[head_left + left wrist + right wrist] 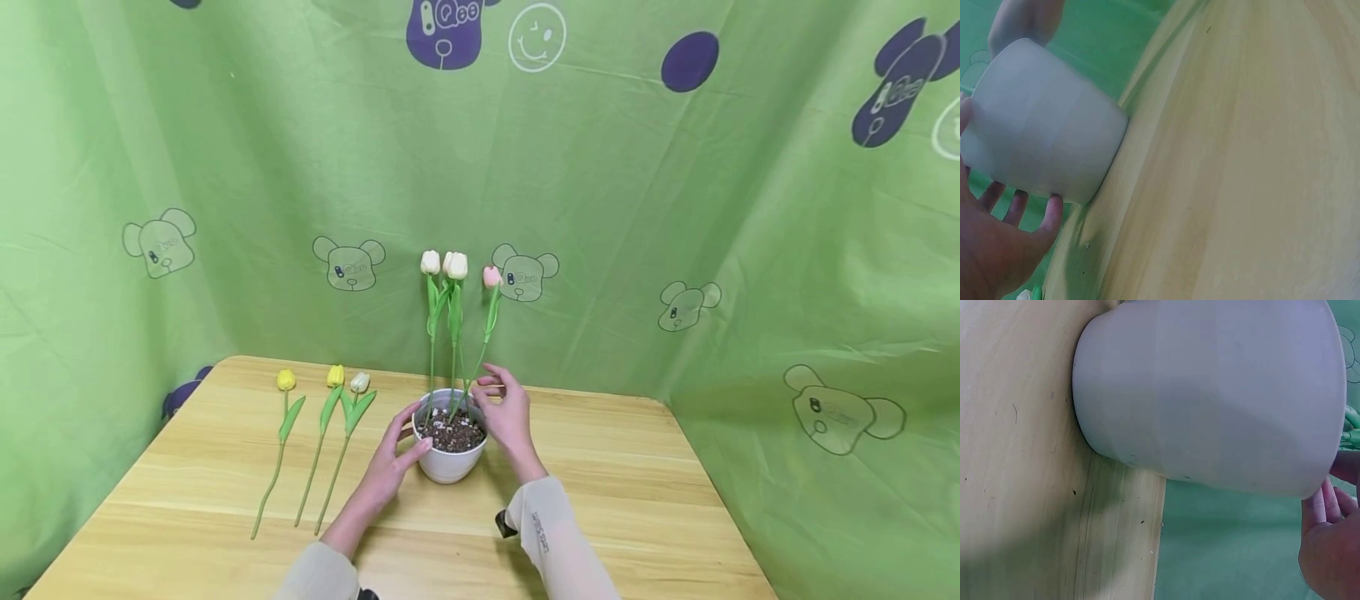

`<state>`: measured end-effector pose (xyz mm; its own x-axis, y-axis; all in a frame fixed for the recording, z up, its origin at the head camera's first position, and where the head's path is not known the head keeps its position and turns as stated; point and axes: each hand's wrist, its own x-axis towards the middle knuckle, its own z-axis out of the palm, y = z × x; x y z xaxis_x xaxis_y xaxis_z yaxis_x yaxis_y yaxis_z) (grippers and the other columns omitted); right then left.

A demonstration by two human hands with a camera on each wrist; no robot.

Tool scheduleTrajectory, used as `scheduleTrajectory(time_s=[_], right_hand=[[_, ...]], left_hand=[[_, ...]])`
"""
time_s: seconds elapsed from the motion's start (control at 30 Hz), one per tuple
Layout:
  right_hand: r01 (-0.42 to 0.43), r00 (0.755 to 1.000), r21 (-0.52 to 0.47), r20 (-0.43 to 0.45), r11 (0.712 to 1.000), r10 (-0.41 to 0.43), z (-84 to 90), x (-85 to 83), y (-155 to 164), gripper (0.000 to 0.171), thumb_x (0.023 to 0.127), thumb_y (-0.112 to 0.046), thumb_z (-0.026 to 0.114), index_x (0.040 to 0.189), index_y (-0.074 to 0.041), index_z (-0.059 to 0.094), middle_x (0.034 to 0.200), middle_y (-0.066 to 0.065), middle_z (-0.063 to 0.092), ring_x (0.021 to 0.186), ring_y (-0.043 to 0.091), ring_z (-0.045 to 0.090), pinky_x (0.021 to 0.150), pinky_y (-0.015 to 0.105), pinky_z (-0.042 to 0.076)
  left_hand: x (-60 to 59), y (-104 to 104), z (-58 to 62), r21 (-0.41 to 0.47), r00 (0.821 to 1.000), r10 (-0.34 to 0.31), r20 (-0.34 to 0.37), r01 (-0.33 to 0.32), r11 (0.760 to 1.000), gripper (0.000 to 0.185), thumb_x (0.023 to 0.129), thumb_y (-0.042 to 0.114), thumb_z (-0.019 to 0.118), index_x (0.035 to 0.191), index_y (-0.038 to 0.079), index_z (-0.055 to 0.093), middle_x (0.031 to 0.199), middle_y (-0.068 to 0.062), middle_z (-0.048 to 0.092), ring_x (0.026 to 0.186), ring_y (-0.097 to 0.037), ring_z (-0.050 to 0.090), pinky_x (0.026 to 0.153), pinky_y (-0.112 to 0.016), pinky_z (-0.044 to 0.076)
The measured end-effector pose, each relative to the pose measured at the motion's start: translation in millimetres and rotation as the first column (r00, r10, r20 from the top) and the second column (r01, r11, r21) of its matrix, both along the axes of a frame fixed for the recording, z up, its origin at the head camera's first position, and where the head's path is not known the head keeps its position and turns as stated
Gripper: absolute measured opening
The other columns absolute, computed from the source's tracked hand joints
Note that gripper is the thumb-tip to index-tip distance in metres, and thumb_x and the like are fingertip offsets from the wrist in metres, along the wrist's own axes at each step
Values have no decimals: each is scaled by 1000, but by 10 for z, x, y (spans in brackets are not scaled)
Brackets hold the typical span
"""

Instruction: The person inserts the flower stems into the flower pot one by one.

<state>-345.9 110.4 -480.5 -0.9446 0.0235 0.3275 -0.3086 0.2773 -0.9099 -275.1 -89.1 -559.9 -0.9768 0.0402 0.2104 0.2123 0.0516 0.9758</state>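
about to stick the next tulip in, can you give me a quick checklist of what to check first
1. White pot upright on the table: ok.
2. Left hand steadying the pot: ok, thumb on the rim, fingers round the side.
3. Pink tulip stem seated in the soil: cannot tell; right hand is at the stem.
4. Two white tulips standing in the pot: ok.
5. Spare tulips within reach: ok, two yellow tulips and one cream tulip lie left of the pot.
6. Right hand free to pick up: not ok.
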Motion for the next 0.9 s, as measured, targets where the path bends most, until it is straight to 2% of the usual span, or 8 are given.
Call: scheduleTrajectory(time_s=[0.27,0.47,0.6,0.7,0.9], right_hand=[[-38,998,-4,-41,999,37,36,47,83,48,90,6,72,136,3,61,116,25,69,100,33,71,81,26,64],[-44,998,10,-37,999,45,-12,79,213,44,89,3,75,132,1,65,119,24,70,103,33,71,91,31,62],[-71,997,-11,-19,997,71,-60,105,294,43,88,4,75,130,0,67,121,25,68,107,35,69,90,26,62],[-100,995,-31,-20,994,100,-106,133,336,44,88,8,74,131,4,65,122,27,67,108,37,68,92,24,61],[-180,984,-85,-15,980,179,-198,179,393,52,85,16,72,135,10,60,128,29,61,119,45,61,105,34,56]], left_hand=[[-2,0,-1,16,1000,-1,11,1,1000,68,99,30,69,159,28,38,168,-15,30,144,-45,42,112,-67,44],[-4,1,-1,7,1000,1,18,-1,1000,68,99,32,69,159,30,37,168,-14,30,145,-44,41,112,-67,43],[2,0,3,10,1000,-1,19,0,1000,68,99,31,69,159,30,37,168,-14,30,145,-44,41,112,-66,43],[4,1,7,18,1000,-2,16,2,1000,68,99,30,69,159,29,38,168,-14,30,145,-44,41,112,-65,44],[-5,2,6,18,1000,-6,16,5,1000,68,99,31,69,159,30,37,168,-13,29,145,-44,41,113,-65,43]])
